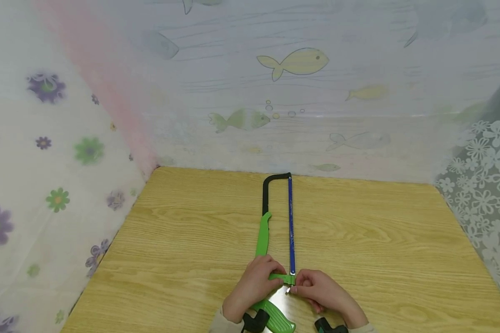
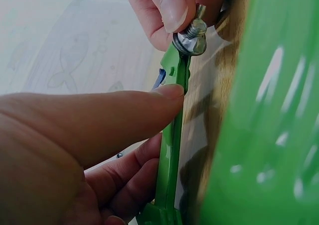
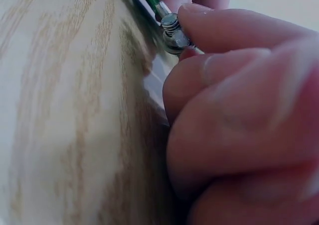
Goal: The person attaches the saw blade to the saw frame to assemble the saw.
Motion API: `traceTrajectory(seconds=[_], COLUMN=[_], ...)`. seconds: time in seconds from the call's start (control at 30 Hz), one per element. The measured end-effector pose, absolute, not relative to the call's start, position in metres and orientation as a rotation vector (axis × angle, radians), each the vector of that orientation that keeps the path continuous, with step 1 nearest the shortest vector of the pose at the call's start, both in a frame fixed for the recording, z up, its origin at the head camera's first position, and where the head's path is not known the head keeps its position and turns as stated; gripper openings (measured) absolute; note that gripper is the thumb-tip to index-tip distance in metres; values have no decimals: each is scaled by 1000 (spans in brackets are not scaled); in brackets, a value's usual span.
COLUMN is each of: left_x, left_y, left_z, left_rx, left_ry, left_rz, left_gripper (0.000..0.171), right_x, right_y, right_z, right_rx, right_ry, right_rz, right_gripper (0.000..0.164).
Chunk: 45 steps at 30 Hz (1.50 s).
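A hacksaw with a green handle [image 1: 263,236] and a black front frame [image 1: 265,194] lies on the wooden table, its bow toward the wall. Along its right side runs the blue blade [image 1: 291,217]. My left hand [image 1: 256,280] grips the green crosspiece at the near end, thumb on one side and fingers on the other, as the left wrist view shows. With thumb and finger, my right hand [image 1: 322,291] pinches the metal wing nut [image 2: 192,42] on its threaded bolt [image 3: 170,21] at the blade's near end. The fingers partly hide the nut.
The wooden table [image 1: 191,222] meets a fish-patterned curtain [image 1: 233,148] at the back. A flowered curtain [image 1: 79,185] hangs at the left and a lace-patterned one [image 1: 483,185] at the right. The saw's green grip [image 1: 277,319] lies close by the left wrist.
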<state>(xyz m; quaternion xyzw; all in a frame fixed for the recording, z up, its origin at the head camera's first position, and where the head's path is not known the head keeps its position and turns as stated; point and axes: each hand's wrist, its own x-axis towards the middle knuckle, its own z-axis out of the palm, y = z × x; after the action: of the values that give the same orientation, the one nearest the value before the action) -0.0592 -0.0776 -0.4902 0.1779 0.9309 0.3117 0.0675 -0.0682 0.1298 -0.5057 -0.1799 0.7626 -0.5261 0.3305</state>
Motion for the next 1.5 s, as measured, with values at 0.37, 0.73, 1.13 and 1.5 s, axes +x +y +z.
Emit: traceTrajectory(seconds=[0.37,0.73,1.13,1.5], left_x=[-60,-60,-60,-60], left_y=[-77,-78,-78,-78], left_z=[-490,-490,-490,-492], left_rx=[551,563,562,546], left_ry=[2813,2817,2809,2815], left_rz=[930,920,927,926], left_gripper=[8,9,9,9], right_x=[-68,-68,-69,-68], right_y=[131,130,130,129], right_z=[-506,-505,-505,-505], right_rx=[-466,-457,-506,-473], right_ry=[1977,1952,1972,1997], right_rz=[-1377,-1388,-1355,-1359], right_gripper=[26,28,27,26])
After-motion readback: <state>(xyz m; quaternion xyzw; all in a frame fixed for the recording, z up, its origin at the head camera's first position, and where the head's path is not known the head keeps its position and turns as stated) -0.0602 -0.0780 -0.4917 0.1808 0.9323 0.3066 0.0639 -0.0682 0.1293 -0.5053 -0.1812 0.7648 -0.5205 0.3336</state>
